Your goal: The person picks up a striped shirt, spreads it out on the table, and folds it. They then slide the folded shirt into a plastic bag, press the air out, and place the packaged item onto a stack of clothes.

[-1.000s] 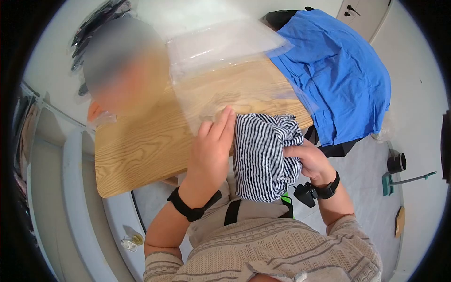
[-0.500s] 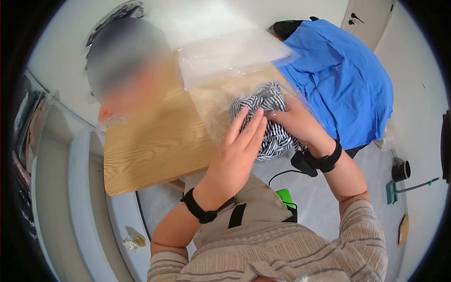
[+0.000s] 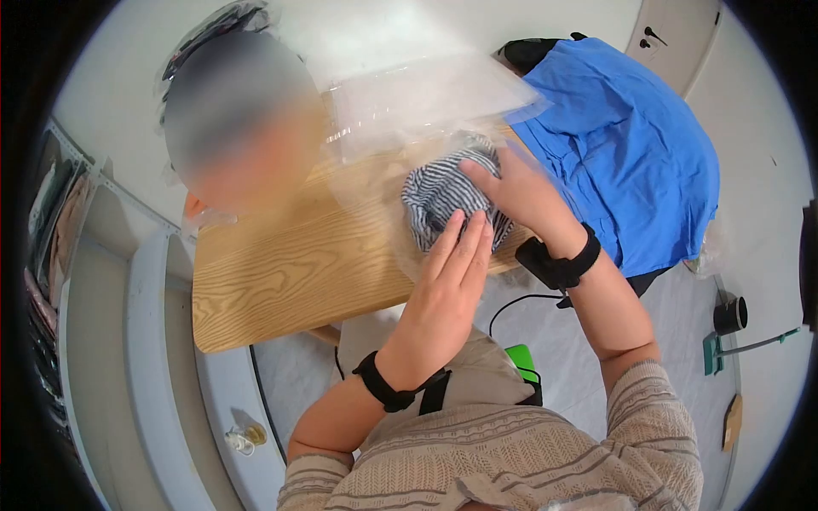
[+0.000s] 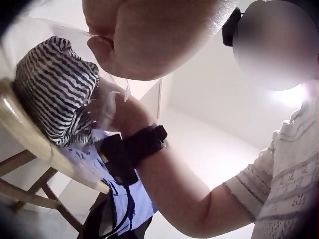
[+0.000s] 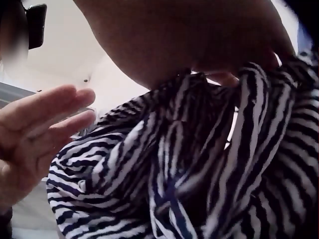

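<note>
Black-and-white striped cloth: bunched up, here at the near edge of the table!
Right hand: gripping the bundle, thumb laid across the stripes.
Left hand: fingers out straight, just by the bundle; touching, I can't tell.
Clear plastic: spread over the tabletop behind.
Blue cloth: draped beyond the table's right end.

Room over tabletop left of striped cloth

Blue cloth, white door
</note>
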`<state>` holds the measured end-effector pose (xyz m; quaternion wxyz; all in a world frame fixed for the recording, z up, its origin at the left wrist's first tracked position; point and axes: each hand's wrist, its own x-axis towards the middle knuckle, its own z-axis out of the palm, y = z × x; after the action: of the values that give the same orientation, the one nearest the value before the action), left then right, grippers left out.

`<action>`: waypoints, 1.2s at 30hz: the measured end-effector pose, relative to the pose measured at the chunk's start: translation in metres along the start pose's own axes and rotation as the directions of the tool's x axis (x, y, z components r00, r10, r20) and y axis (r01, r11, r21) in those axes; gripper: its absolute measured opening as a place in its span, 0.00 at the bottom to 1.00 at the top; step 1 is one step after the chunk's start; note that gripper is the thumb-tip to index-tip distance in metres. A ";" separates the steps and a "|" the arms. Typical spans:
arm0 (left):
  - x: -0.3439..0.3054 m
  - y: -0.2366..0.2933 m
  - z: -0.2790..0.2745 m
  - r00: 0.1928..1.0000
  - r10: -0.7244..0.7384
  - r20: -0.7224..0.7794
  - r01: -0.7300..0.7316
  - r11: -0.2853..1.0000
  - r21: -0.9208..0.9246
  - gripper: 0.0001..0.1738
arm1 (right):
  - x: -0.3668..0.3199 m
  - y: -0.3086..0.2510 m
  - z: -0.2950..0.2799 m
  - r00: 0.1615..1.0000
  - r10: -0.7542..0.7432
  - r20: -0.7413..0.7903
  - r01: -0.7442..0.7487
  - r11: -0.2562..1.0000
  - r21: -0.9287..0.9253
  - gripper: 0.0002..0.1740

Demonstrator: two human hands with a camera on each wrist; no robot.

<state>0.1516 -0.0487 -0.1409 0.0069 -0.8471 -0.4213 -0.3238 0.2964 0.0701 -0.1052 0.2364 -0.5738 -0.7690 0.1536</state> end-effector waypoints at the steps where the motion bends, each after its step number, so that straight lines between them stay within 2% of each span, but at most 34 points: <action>1: -0.002 -0.002 0.002 0.999 -0.035 0.023 0.034 0.999 0.003 0.27 | 0.001 0.010 0.009 0.997 -0.032 -0.073 0.040 0.992 0.117 0.32; 2: -0.004 -0.002 0.001 0.999 -0.038 0.019 0.038 0.999 0.002 0.27 | 0.001 0.015 0.013 0.988 -0.054 -0.147 0.087 0.969 0.230 0.30; 3: -0.005 0.000 -0.001 0.998 -0.047 0.032 0.045 0.996 0.075 0.27 | 0.003 0.020 0.013 1.000 0.010 -0.022 -0.004 0.966 0.258 0.26; 4: -0.007 0.002 -0.002 0.997 -0.056 0.045 0.049 0.988 0.146 0.26 | 0.000 0.024 0.016 1.000 0.010 -0.019 -0.005 0.967 0.257 0.26; 5: -0.008 0.003 -0.002 0.997 -0.059 0.045 0.052 0.988 0.144 0.26 | -0.009 0.024 0.018 0.997 -0.053 -0.062 0.067 0.962 0.266 0.26; 6: -0.009 0.004 -0.001 0.997 -0.069 0.032 0.065 0.991 0.119 0.31 | -0.019 0.024 0.021 0.988 -0.114 -0.106 0.139 0.952 0.272 0.25; 7: -0.009 0.004 0.000 0.997 -0.079 0.020 0.077 0.993 0.093 0.37 | -0.027 0.021 0.029 0.989 -0.117 -0.092 0.147 0.868 0.474 0.23; 8: -0.009 0.004 0.000 0.996 -0.081 0.020 0.079 0.993 0.092 0.37 | -0.029 0.022 0.039 0.989 -0.117 -0.089 0.146 0.869 0.473 0.23; 9: -0.010 0.003 0.000 0.996 -0.086 0.024 0.083 0.993 0.087 0.37 | -0.030 0.024 0.049 0.919 -0.359 -0.165 0.392 0.882 0.261 0.24; 10: -0.011 0.003 0.000 0.996 -0.090 0.029 0.087 0.993 0.082 0.37 | -0.032 0.023 0.057 0.789 -0.587 -0.180 0.601 0.799 0.028 0.25; 11: -0.013 0.001 0.002 0.995 -0.091 0.031 0.089 0.993 0.081 0.37 | -0.036 0.018 0.062 0.790 -0.587 -0.178 0.600 0.799 0.029 0.25; 13: -0.019 -0.005 0.008 0.995 -0.101 0.006 0.101 0.995 -0.021 0.37 | -0.044 0.007 0.074 0.692 -0.696 0.192 0.715 0.697 -0.050 0.27; 16: -0.028 -0.011 0.014 0.995 -0.088 0.049 0.091 0.993 -0.074 0.37 | -0.052 0.003 0.091 0.679 -0.706 0.201 0.734 0.662 -0.152 0.29; 18: -0.033 -0.012 0.012 0.992 -0.101 0.081 0.106 0.992 -0.064 0.37 | -0.053 0.001 0.081 0.678 -0.705 0.208 0.733 0.671 -0.111 0.28; 20: -0.039 -0.012 0.012 0.993 -0.087 0.075 0.088 0.996 -0.001 0.38 | -0.060 0.003 0.068 0.751 -0.630 0.198 0.637 0.770 0.031 0.26; 21: -0.040 -0.010 0.010 0.997 -0.076 0.016 0.075 0.995 0.067 0.34 | -0.066 0.007 0.058 0.773 -0.631 0.068 0.625 0.775 0.097 0.24; 22: -0.043 -0.008 0.008 0.997 -0.076 0.020 0.075 0.996 0.058 0.34 | -0.074 0.015 0.052 0.833 -0.551 -0.047 0.548 0.812 0.200 0.22; 23: -0.048 -0.006 0.005 0.998 -0.029 -0.056 0.029 0.999 -0.017 0.31 | -0.082 0.025 0.047 0.881 -0.448 -0.151 0.472 0.826 0.307 0.20; 24: -0.052 -0.002 0.003 0.991 0.010 -0.137 -0.022 0.996 -0.089 0.28 | -0.090 0.036 0.045 0.886 -0.441 -0.145 0.464 0.832 0.304 0.20; 25: -0.055 0.006 -0.001 0.978 0.107 -0.180 -0.113 0.993 -0.023 0.20 | -0.098 0.049 0.047 0.977 -0.126 -0.170 0.196 0.844 0.500 0.18; 26: -0.053 0.011 -0.004 0.979 0.102 -0.174 -0.110 0.993 -0.036 0.20 | -0.103 0.050 0.047 0.971 0.204 -0.124 -0.068 0.734 0.676 0.16; 27: -0.049 0.014 -0.007 0.986 0.168 -0.009 -0.167 0.972 -0.166 0.19 | -0.105 0.049 0.044 0.970 0.214 -0.117 -0.081 0.734 0.674 0.16; 28: -0.045 0.017 -0.007 0.957 0.253 0.144 -0.202 0.933 -0.299 0.19 | -0.104 0.047 0.038 0.954 0.284 0.098 -0.230 0.481 0.846 0.14; 29: -0.040 0.023 -0.003 0.924 0.152 0.352 -0.078 0.973 -0.217 0.21 | -0.101 0.043 0.034 0.907 0.281 0.314 -0.371 0.180 0.911 0.12; 30: -0.039 0.025 0.005 0.924 0.154 0.351 -0.080 0.973 -0.218 0.21 | -0.099 0.042 0.033 0.907 0.283 0.313 -0.370 0.180 0.911 0.12; 32: -0.040 0.019 0.032 0.955 0.086 0.284 -0.141 0.974 0.180 0.22 | -0.091 0.039 0.031 0.886 0.130 0.446 -0.428 -0.145 0.892 0.09; 33: -0.037 0.017 0.043 0.957 0.087 0.277 -0.142 0.972 0.187 0.22 | -0.087 0.035 0.032 0.871 0.162 0.465 -0.434 -0.193 0.880 0.07; 34: -0.034 0.014 0.053 0.979 0.033 0.202 -0.087 0.962 0.260 0.22 | -0.082 0.037 0.033 0.874 0.156 0.461 -0.432 -0.187 0.882 0.07; 35: -0.031 0.012 0.061 0.992 -0.017 0.121 -0.024 0.944 0.328 0.21 | -0.073 0.040 0.037 0.819 0.127 0.559 -0.518 -0.256 0.816 0.08; 36: -0.030 0.009 0.068 0.993 -0.021 0.112 -0.018 0.942 0.335 0.21 | -0.064 0.044 0.041 0.753 0.090 0.651 -0.597 -0.320 0.735 0.09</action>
<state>0.1818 -0.0567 -0.2086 0.1265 -0.8504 -0.4705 -0.1986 0.3245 0.0230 -0.1738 0.3863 -0.3535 -0.1770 0.8334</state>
